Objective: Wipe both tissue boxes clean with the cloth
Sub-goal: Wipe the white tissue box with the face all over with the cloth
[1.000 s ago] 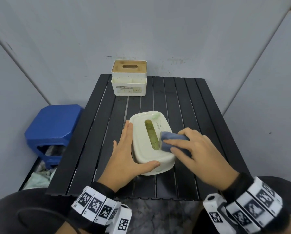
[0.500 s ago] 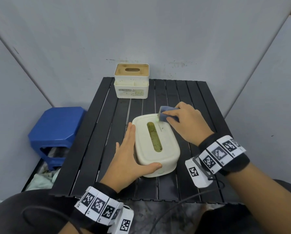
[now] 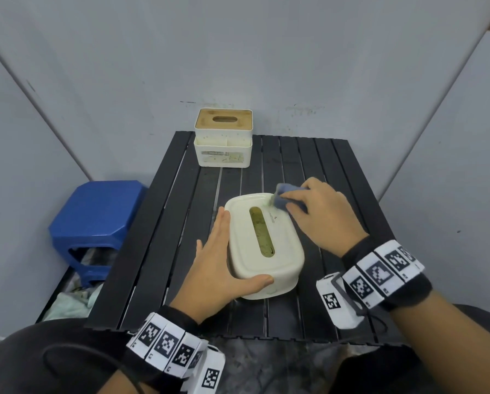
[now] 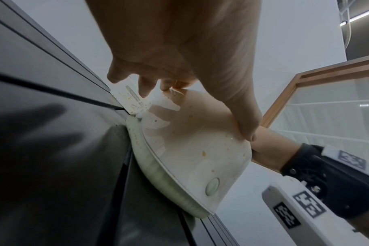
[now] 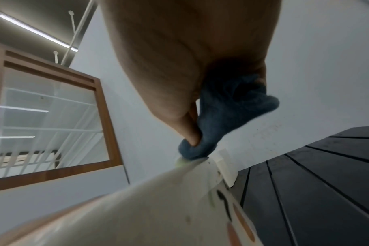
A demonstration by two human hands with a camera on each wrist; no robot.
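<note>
A cream rounded tissue box lies in the middle of the black slatted table, its slot stained olive. My left hand braces it, straight fingers along its left side and thumb across the near end; the left wrist view shows brown specks on the box. My right hand pinches a folded blue-grey cloth and presses it on the lid's far right corner, beside a green smear. In the right wrist view the cloth touches the lid edge. A white square tissue box with a wooden lid stands at the table's far edge.
Grey partition walls close in behind and on both sides of the table. A blue plastic stool stands left of the table, with a heap of pale cloth on the floor beneath it. Bare slats lie to the right of the rounded box.
My right hand has carried the cloth from the lid's near right part up to its far right corner. The left hand and both boxes have stayed put.
</note>
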